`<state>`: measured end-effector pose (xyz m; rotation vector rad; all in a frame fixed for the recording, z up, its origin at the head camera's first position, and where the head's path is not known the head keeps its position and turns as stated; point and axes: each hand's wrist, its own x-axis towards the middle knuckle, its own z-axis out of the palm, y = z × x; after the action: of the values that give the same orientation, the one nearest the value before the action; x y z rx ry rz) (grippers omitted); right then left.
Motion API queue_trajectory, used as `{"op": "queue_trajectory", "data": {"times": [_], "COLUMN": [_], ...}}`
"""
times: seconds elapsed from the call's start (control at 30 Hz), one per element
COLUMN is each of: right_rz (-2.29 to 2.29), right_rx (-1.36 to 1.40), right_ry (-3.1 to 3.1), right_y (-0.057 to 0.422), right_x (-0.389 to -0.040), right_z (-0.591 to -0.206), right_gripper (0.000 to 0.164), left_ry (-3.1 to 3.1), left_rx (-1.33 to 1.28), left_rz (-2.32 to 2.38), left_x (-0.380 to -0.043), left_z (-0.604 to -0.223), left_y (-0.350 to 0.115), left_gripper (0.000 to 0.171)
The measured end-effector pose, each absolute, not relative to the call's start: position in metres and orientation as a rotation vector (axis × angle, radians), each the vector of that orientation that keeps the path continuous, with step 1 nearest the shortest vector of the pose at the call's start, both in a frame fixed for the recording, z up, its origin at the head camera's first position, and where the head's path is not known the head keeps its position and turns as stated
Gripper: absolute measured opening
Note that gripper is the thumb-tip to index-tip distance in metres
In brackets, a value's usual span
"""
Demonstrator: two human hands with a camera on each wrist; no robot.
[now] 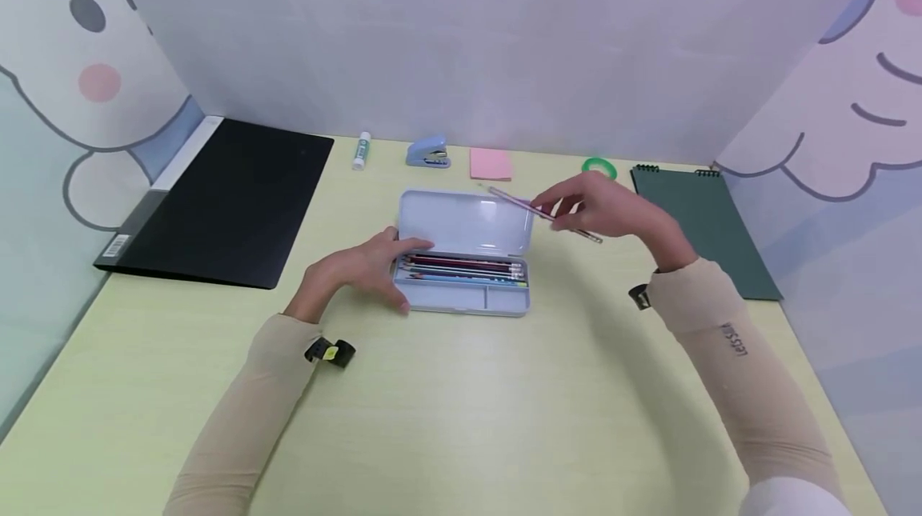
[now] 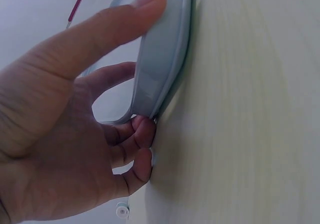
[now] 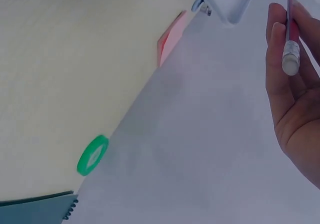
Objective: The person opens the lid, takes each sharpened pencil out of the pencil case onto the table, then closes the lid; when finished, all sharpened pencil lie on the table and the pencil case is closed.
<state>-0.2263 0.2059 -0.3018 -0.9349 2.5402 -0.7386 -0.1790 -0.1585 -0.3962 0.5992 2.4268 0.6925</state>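
Pale wall (image 1: 461,36) behind a light yellow-green table (image 1: 446,412), with cartoon-printed panels (image 1: 108,92) toward ten and two o'clock. Near the table's middle, a pale blue pencil case (image 1: 446,298), lid (image 1: 464,220) tipped back toward twelve o'clock. Inside, several pencils (image 1: 461,266) side by side in the far compartment, tips toward nine o'clock; exact count too small to tell. Near strip divided into a longer part toward nine and a shorter part toward three. Around the nine o'clock end, left hand (image 1: 369,263) with thumb and index finger spread wide, gripping the case; from the left wrist, thumb along the outer wall, other fingers bent at the corner. Between two and three o'clock from the case, right hand (image 1: 598,206) raised above the table, thumb and fingertips nearly together, pinching a reddish-purple pencil (image 1: 513,201), its tip toward ten o'clock, whitish eraser toward four, front half across the lid's far corner in the head view. Beige sleeves (image 1: 727,372) on both arms, black straps (image 1: 639,297) at the wrists. Clockwise about the case: black board (image 1: 230,204) just past nine, glue stick (image 1: 362,151) past ten, blue stapler (image 1: 428,150) at eleven, pink sticky notes (image 1: 491,164) just past twelve, green tape roll (image 3: 84,156) at two, dark green spiral notebook (image 1: 702,220) at three.
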Motion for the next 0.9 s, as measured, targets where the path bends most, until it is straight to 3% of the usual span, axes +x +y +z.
{"op": "queue_trajectory", "data": {"times": [0.53, 0.9], "right_rz": [-0.729, -0.594], "right_rx": [-0.681, -0.615], "right_ry": [2.689, 2.656], "right_y": [0.256, 0.274], "right_x": [-0.249, -0.264], "right_z": [-0.320, -0.359], "right_gripper": [0.036, 0.036], "left_ry": [2.429, 2.430], "left_rx": [0.577, 0.590], "left_rz": [0.701, 0.708], "left_x": [-0.178, -0.178], "left_z": [-0.398, -0.398], "left_y": [-0.159, -0.158], "left_gripper": [0.104, 0.104]}}
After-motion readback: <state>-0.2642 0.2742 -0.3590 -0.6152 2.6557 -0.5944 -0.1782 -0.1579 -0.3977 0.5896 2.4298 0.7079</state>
